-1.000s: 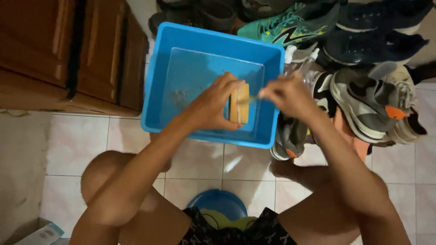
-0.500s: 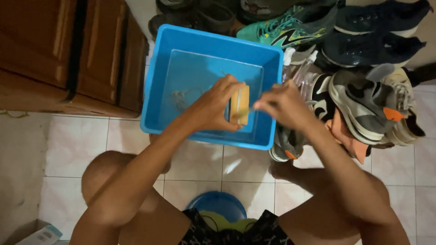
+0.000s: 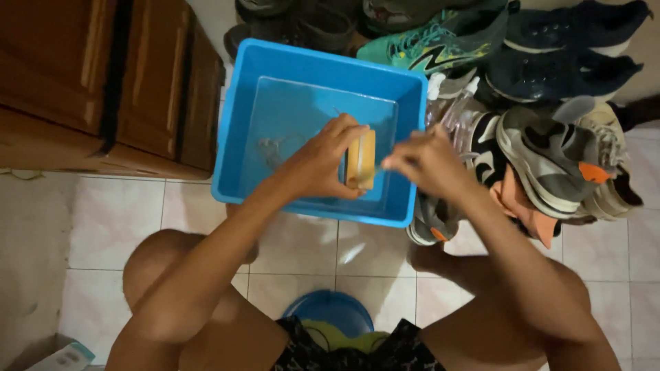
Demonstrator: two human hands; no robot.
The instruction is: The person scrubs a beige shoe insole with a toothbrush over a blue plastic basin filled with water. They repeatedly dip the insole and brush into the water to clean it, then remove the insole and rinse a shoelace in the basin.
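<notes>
A blue rectangular plastic tub (image 3: 316, 62) with shallow water stands on the tiled floor in front of my knees. Over its right half my left hand (image 3: 316, 165) grips a small tan wooden block (image 3: 363, 159), perhaps a brush, held upright. My right hand (image 3: 430, 165) is just to the right of it, over the tub's right rim. Its fingertips are pinched together and reach the block's right edge. I cannot tell whether they hold anything small.
A pile of sneakers (image 3: 557, 151) lies right of the tub, with a green one (image 3: 426, 48) and dark shoes behind. A clear plastic bottle (image 3: 457, 103) leans at the tub's corner. A wooden cabinet (image 3: 103, 82) stands left. A blue round lid (image 3: 330, 312) sits between my legs.
My right hand has moved left from above the sneakers to the block's edge. My left hand has kept the block in about the same place over the tub.
</notes>
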